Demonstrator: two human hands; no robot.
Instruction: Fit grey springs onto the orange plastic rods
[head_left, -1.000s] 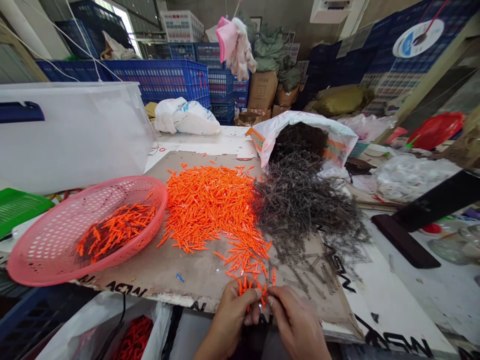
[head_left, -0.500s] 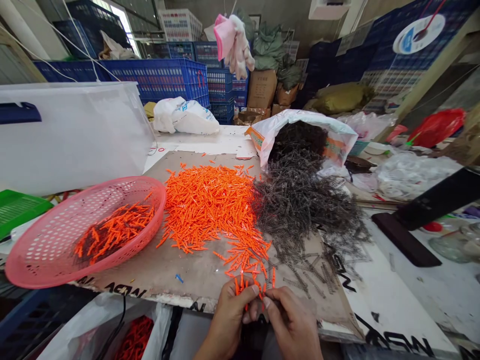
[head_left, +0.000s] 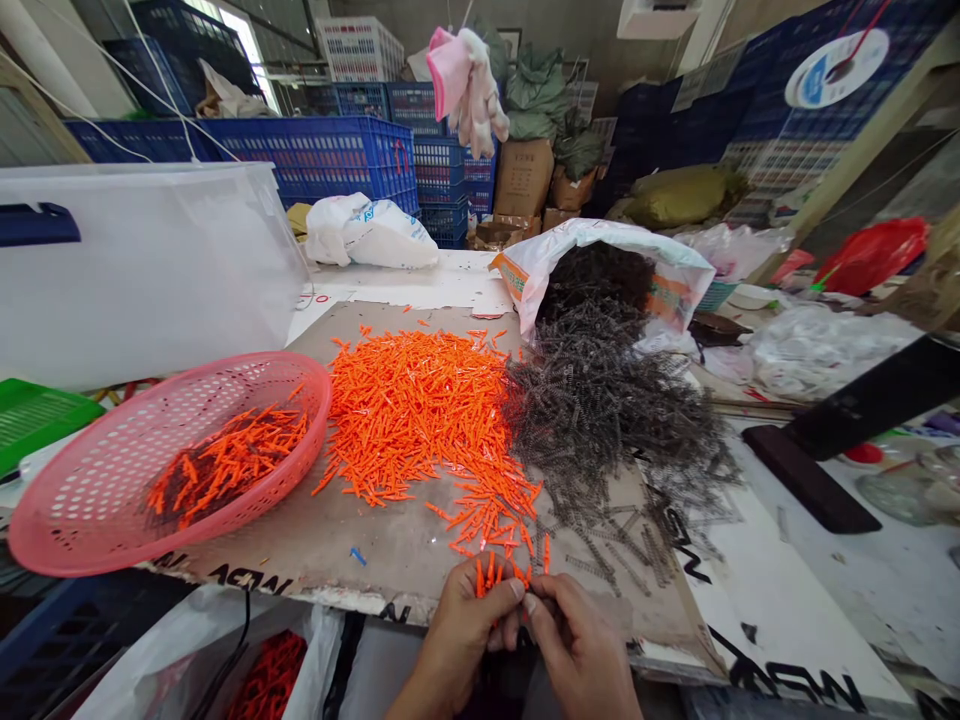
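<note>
At the table's front edge, my left hand point(head_left: 469, 622) is closed around several slim orange plastic pieces point(head_left: 491, 572), their tips poking up between the fingers. Its thumb meets the fingertips of my right hand point(head_left: 576, 640), which pinch one orange piece point(head_left: 524, 576) between the two hands. Whether a spring is on that piece is hidden by the fingers. Just beyond lies a heap of loose orange pieces point(head_left: 420, 410). To its right, thin dark coil springs point(head_left: 600, 400) spill from a white woven bag point(head_left: 592, 235).
A pink perforated basket point(head_left: 45, 535) at the left holds orange pieces mixed with dark springs. Behind it stands a white translucent bin point(head_left: 150, 270). Below the table edge hangs a bag point(head_left: 180, 650) with red-orange parts. A black stand point(head_left: 814, 480) is at the right; gloves point(head_left: 469, 90) hang above.
The orange pieces in my left hand have shifted slightly, and my thumb and fingertips have drawn closer together. The heaps and basket look the same.
</note>
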